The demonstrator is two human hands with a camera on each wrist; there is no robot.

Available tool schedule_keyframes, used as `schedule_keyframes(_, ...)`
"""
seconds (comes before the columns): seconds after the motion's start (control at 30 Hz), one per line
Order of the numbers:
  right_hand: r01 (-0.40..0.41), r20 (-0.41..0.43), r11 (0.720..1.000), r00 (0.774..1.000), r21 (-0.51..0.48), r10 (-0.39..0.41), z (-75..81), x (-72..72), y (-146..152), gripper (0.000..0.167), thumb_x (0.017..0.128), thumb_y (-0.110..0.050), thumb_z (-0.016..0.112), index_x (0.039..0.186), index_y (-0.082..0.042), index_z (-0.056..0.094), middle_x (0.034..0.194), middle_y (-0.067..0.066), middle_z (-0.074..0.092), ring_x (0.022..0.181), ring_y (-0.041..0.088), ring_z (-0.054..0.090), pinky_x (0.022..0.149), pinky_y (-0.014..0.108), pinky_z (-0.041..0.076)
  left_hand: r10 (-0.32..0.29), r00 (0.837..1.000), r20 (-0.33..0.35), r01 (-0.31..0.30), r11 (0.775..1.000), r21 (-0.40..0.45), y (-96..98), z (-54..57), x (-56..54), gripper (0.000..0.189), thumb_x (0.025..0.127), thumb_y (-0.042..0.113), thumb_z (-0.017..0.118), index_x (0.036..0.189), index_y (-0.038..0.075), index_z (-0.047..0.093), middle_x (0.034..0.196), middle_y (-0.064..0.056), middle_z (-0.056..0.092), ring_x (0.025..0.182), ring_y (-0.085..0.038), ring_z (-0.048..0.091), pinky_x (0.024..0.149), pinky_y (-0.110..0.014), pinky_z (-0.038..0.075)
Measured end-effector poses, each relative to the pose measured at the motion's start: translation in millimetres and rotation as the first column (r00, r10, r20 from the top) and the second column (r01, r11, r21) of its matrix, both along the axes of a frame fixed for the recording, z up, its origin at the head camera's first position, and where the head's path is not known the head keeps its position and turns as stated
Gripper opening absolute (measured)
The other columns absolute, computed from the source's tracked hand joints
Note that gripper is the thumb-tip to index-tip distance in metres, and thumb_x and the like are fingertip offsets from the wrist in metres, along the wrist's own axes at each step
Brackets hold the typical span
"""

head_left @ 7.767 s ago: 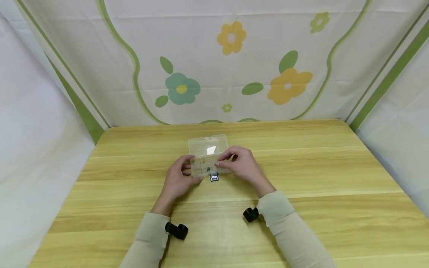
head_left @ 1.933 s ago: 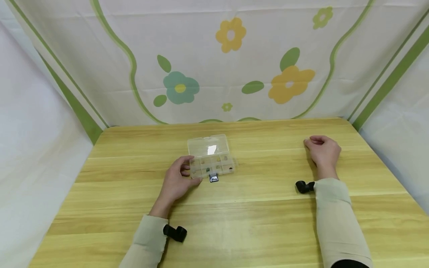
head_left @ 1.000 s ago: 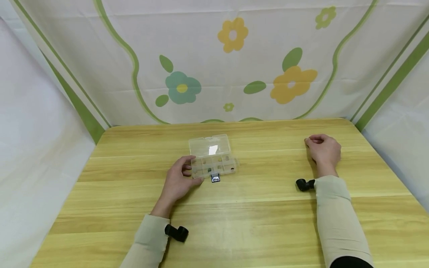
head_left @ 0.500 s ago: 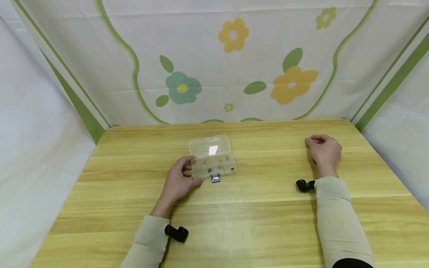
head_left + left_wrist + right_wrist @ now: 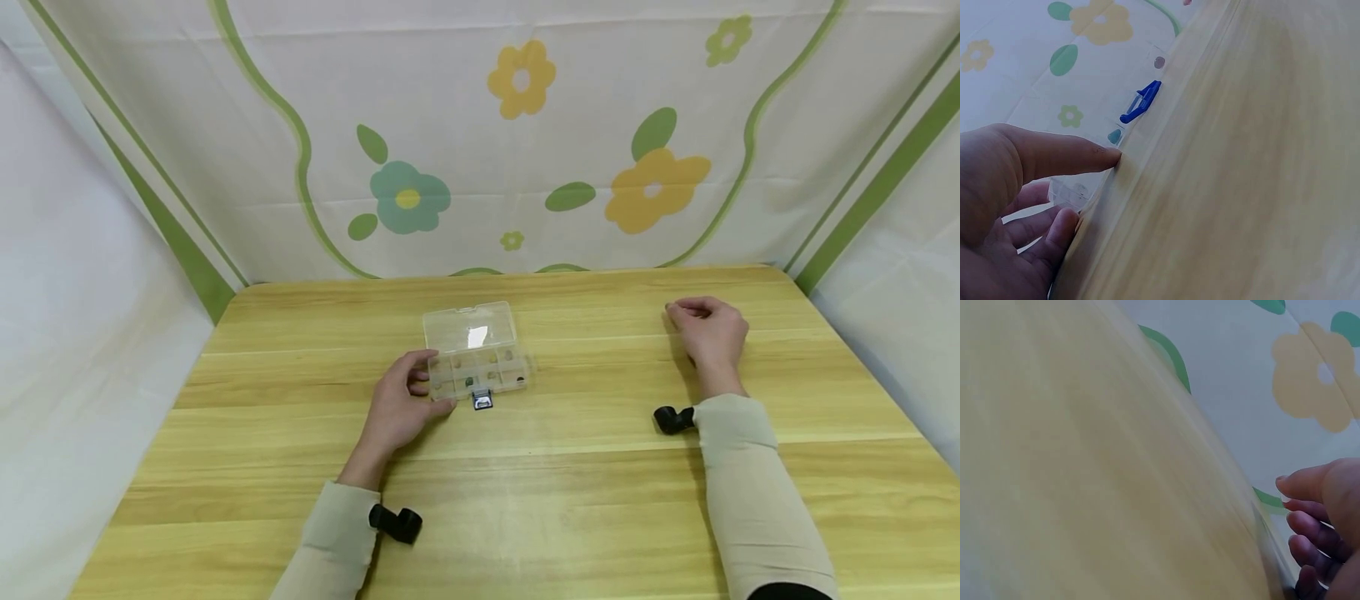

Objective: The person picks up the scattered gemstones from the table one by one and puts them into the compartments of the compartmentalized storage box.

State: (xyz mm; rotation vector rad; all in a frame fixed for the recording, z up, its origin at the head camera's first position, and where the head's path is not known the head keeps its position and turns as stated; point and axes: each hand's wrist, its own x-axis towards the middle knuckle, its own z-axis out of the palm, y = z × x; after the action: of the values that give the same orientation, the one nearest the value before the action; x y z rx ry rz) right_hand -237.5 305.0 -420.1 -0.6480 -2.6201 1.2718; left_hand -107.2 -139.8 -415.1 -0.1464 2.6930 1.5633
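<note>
My left hand [image 5: 395, 402] holds the left end of a clear plastic compartment box [image 5: 504, 388], thumb at the front edge and fingers behind. The box's lid [image 5: 450, 329] stands raised at the back. A blue latch [image 5: 1141, 102] sticks out from its front. Inside lie several small stone-like pieces, among them a green piece [image 5: 469, 382] and a dark piece [image 5: 520, 380]. Far to the right, my right hand [image 5: 711, 333] has thumb and index fingertip together. In the right wrist view a tiny whitish piece [image 5: 1285, 499] shows between them; its kind is unclear.
The wood-grain table [image 5: 585, 508] runs back to a white cloth [image 5: 465, 142] printed with flowers. White cloth also hangs at both sides. Each sleeve carries a black wrist camera [image 5: 397, 523].
My right hand has gone from the box to the far right of the table, stayed there, and just now shifted slightly left. The left hand has kept its hold on the box.
</note>
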Motion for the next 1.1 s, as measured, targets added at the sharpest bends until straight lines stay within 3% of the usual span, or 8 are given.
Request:
schedule_keyframes(0.37,-0.074,-0.040,0.997,0.997,-0.018,0.073,0.0,1.0,-20.7,0.042,0.097,-0.044,0.077,0.123,-0.010,0.079,0.081,-0.025,0.061,0.079,-0.001,0.057,0.073,0.018,0.047,-0.005,1.000,-0.010,0.005,1.000,0.002,-1.1,-0.2,0.3,0.074,0.081,0.007,0.093,0.148,0.010,0.061,0.127,-0.019,0.066,0.109,-0.031,0.064,0.092,-0.041,0.055)
schedule_keyframes(0.73,-0.170,-0.034,0.985,0.985,-0.027,0.169,7.3,7.1,-45.7,0.039,0.099,-0.043,0.075,0.121,-0.011,0.080,0.103,-0.003,0.070,0.086,0.007,0.060,0.069,0.019,0.049,-0.001,1.000,-0.008,0.001,1.000,0.002,-0.7,-0.5,0.1,0.075,0.081,0.006,0.093,0.148,0.011,0.061,0.127,-0.017,0.065,0.109,-0.031,0.063,0.093,-0.041,0.054)
schedule_keyframes(1.1,-0.248,-0.057,0.968,0.968,-0.033,0.246,5.4,10.5,-65.8,0.036,0.100,-0.041,0.076,0.119,-0.011,0.081,0.110,0.006,0.073,0.090,0.012,0.062,0.070,0.020,0.050,0.000,1.000,-0.010,0.000,1.000,0.008,-0.5,-1.0,0.3,0.075,0.080,0.007,0.093,0.148,0.011,0.062,0.125,-0.018,0.067,0.108,-0.030,0.065,0.092,-0.037,0.055)
